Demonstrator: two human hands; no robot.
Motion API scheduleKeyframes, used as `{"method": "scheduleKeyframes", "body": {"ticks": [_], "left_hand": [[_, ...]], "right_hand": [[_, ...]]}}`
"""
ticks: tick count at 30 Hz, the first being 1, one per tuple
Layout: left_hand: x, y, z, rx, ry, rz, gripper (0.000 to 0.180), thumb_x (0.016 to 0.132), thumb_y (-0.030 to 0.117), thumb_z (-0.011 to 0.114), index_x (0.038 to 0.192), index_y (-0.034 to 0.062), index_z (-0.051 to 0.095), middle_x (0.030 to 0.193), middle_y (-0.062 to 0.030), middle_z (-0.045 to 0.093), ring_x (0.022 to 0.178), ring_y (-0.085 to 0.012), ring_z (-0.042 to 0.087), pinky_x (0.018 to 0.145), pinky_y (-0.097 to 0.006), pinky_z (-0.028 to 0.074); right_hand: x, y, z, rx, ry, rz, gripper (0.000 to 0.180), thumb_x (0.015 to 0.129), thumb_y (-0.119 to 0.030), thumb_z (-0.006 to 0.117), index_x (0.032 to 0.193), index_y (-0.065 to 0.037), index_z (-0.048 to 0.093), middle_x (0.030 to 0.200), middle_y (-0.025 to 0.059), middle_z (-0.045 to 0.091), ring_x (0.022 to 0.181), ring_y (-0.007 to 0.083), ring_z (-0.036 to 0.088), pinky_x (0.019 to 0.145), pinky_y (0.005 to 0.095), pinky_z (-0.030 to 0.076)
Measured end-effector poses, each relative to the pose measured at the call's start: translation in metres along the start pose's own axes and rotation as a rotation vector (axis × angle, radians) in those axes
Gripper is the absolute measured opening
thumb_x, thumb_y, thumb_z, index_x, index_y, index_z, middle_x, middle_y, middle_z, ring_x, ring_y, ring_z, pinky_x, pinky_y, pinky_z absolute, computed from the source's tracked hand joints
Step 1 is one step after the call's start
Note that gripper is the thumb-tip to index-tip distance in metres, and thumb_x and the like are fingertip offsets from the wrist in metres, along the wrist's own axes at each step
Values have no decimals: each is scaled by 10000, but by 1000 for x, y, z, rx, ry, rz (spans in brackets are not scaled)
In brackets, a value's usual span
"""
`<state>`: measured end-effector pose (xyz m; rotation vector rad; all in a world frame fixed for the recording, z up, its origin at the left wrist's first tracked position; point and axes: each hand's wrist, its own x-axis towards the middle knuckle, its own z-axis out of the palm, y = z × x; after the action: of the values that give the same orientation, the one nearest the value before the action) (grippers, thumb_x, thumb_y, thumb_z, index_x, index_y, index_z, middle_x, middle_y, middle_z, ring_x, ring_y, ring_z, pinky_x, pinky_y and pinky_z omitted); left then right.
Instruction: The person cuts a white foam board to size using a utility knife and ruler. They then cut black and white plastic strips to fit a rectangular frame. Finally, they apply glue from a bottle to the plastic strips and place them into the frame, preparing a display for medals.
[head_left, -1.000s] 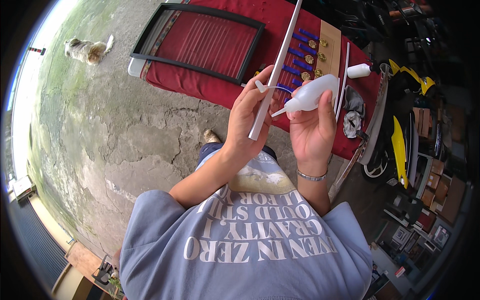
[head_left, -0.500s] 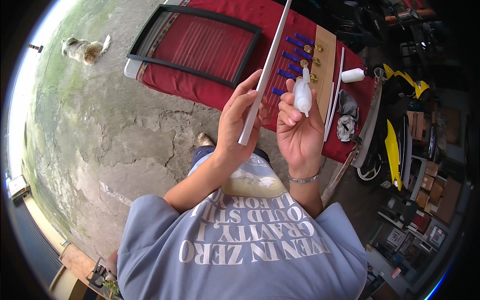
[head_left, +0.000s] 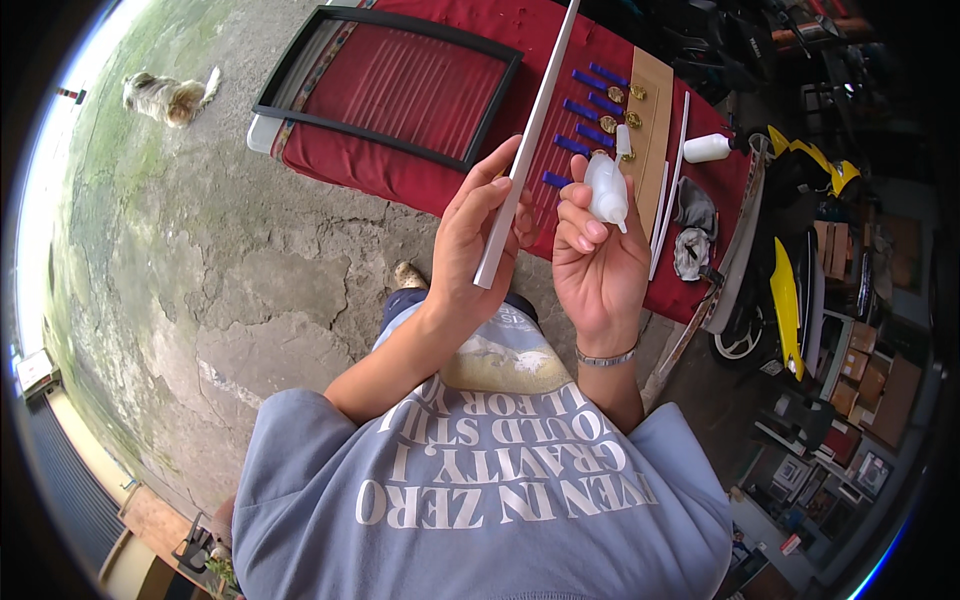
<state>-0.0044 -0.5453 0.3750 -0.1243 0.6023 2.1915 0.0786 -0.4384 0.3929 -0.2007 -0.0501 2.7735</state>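
My left hand [head_left: 468,240] is closed round the lower part of a long white strip [head_left: 528,150], which slants up and away over the table. To its right, my right hand [head_left: 603,290] grips a small white squeeze bottle [head_left: 606,188] between thumb and fingers. The bottle's narrow nozzle points down toward me, and a pale tip shows at its far end. Beyond the bottle, several gold medals [head_left: 608,124] with blue ribbons [head_left: 580,110] lie in rows, some partly hidden by my hand and the bottle.
A red cloth [head_left: 600,45] covers the table. On it are a black-rimmed frame [head_left: 494,113], a brown board [head_left: 652,90], thin white strips [head_left: 672,175], a white bottle [head_left: 707,149] and grey cloths [head_left: 693,205]. A dog [head_left: 170,100] lies on the concrete floor. Yellow panels [head_left: 786,310] stand at right.
The squeeze bottle has turned slightly in my right hand, its far tip shifting to the right. My left hand and the white strip have barely moved.
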Motion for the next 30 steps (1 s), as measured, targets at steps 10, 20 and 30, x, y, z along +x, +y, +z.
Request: {"method": "scheduleKeyframes", "body": {"ticks": [10, 20, 30], "left_hand": [[2, -4, 1, 11, -15, -15, 514, 959, 150, 523, 1454, 39, 443, 885, -13, 583, 753, -65, 556, 673, -226, 445], [2, -1, 1, -15, -16, -25, 513, 980, 146, 488, 1472, 31, 395, 1074, -36, 604, 877, -93, 593, 843, -270, 498], [2, -7, 9, 2, 56, -1, 529, 980, 136, 469, 1487, 25, 370, 869, -11, 585, 742, -73, 568, 672, -242, 466]], "right_hand": [[-4, 0, 4, 12, 23, 11, 504, 1076, -300, 423, 1337, 132, 422, 1007, 193, 579, 748, 202, 580, 674, 303, 523], [-24, 9, 33, 85, 90, -6, 481, 1075, -338, 412, 1298, 83, 482, 1041, 215, 614, 783, 244, 649, 695, 316, 571], [-27, 6, 33, 41, 107, -20, 463, 1059, -343, 462, 1270, 68, 481, 1030, 191, 605, 779, 246, 635, 702, 325, 556]]}}
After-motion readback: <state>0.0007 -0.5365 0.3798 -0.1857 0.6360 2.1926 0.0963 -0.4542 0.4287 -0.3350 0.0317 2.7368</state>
